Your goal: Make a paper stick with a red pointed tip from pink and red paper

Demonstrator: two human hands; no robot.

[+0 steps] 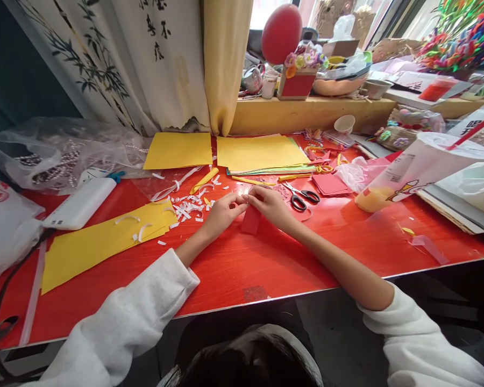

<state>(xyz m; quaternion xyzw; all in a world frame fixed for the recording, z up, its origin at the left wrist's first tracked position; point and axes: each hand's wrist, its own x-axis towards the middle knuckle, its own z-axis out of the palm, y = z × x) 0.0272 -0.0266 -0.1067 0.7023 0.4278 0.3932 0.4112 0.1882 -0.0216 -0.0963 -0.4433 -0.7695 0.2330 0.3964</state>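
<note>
At the middle of the red table, my left hand and my right hand meet, fingertips pinched together. A small red piece of paper hangs below the fingers, and both hands appear to grip its upper edge; the exact hold is partly hidden. Black-handled scissors lie just right of my right hand. Behind them sits a stack of red paper squares. White paper scraps are scattered left of my left hand, beside a rolled yellow paper.
Yellow sheets lie along the back, and yellow strips at the left. A white power bank-like block rests near a plastic bag. A tilted drink cup stands at right. The table's front edge is near my forearms.
</note>
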